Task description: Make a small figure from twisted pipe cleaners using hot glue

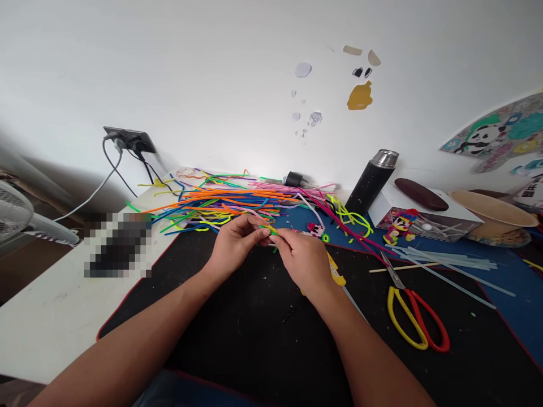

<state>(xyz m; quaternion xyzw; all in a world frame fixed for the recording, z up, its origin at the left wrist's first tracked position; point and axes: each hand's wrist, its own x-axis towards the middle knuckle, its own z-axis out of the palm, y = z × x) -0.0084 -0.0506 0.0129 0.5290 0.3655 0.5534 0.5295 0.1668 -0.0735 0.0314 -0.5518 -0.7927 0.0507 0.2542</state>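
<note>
My left hand [237, 240] and my right hand [303, 254] meet above the black mat [254, 328], thumbs and fingertips pinched together. Between them is a small yellow and green piece [269, 229] that looks like pipe cleaner, held by both hands. Fingers hide most of it. A bit of green sticks out just below the fingertips. Behind the hands lies a large heap of coloured pipe cleaners [224, 198]. Under and beside my right wrist is a yellow object [337, 274], partly covered.
Scissors [399, 285] with yellow and red handles lie open at the right, near translucent glue sticks [458, 260]. Behind stand a black flask [371, 183], a white box [458, 212] with a small figure [401, 226], and a bowl [492, 215]. A fan [14, 209] is at far left.
</note>
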